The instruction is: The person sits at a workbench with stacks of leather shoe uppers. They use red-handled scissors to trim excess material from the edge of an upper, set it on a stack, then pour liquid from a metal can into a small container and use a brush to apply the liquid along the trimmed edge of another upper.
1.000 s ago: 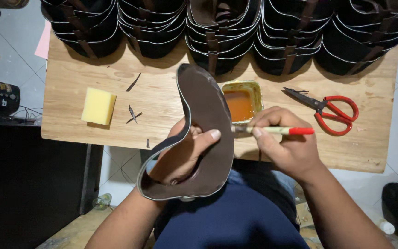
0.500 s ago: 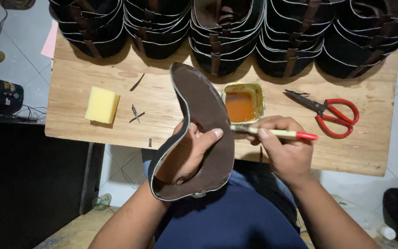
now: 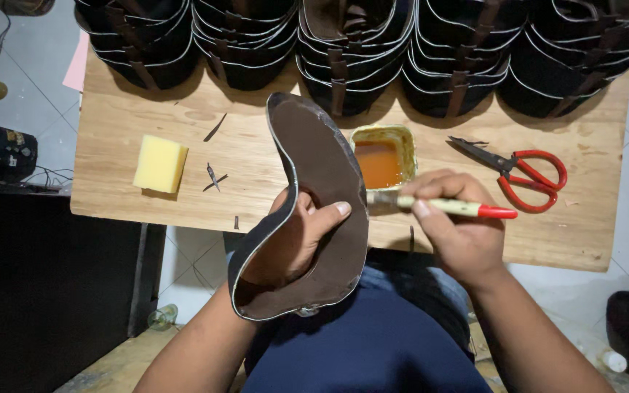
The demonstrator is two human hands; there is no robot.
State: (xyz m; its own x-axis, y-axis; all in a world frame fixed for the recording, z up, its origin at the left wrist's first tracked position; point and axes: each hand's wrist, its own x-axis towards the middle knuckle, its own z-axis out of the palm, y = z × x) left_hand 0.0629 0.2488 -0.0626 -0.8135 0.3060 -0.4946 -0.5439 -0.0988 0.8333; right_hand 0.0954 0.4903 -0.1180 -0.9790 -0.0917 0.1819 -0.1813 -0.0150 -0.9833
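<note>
Tub [image 3: 405, 135] w/ orange glue; left hand [image 3: 296, 236] grips leather piece [image 3: 322, 167], right hand [image 3: 456, 222] holds brush [image 3: 442, 206]

We have one view only, from a camera on the person's head, looking almost straight down. It faces the wooden table [image 3: 147, 211] from its near edge toward the far edge, close enough that both forearms fill the lower frame. The floor shows past the table's left and right edges.

leather workshop: stacked dark leather pieces [image 3: 358, 51], glue tub [image 3: 384, 156], scissors [image 3: 522, 171], wooden bench [image 3: 256, 145].
</note>
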